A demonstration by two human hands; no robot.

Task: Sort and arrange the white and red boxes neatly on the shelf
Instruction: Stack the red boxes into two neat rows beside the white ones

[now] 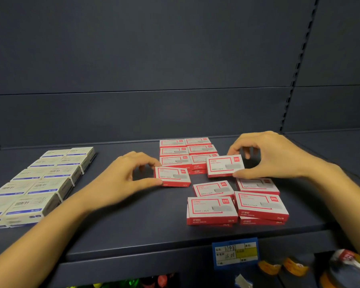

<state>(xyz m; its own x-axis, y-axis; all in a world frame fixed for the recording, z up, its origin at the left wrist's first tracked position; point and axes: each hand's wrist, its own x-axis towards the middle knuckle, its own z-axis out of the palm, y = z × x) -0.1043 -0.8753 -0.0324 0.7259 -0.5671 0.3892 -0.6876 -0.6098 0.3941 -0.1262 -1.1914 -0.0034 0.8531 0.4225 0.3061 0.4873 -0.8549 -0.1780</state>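
Small white and red boxes lie on a dark grey shelf (146,225). My left hand (123,177) pinches one box (173,176) at its left end, between thumb and fingers, low over the shelf. My right hand (272,155) pinches another box (224,165) at its right end and holds it raised in front of a tidy block of stacked boxes (187,151) at the back. Several loose boxes (235,204) lie in a rough cluster near the front, some stacked two high.
White and blue boxes (35,183) sit in two neat rows on the shelf's left side. A blue price label (235,253) hangs on the front edge. Tape rolls (295,267) and other goods sit on the shelf below. The back panel stands close behind the stacks.
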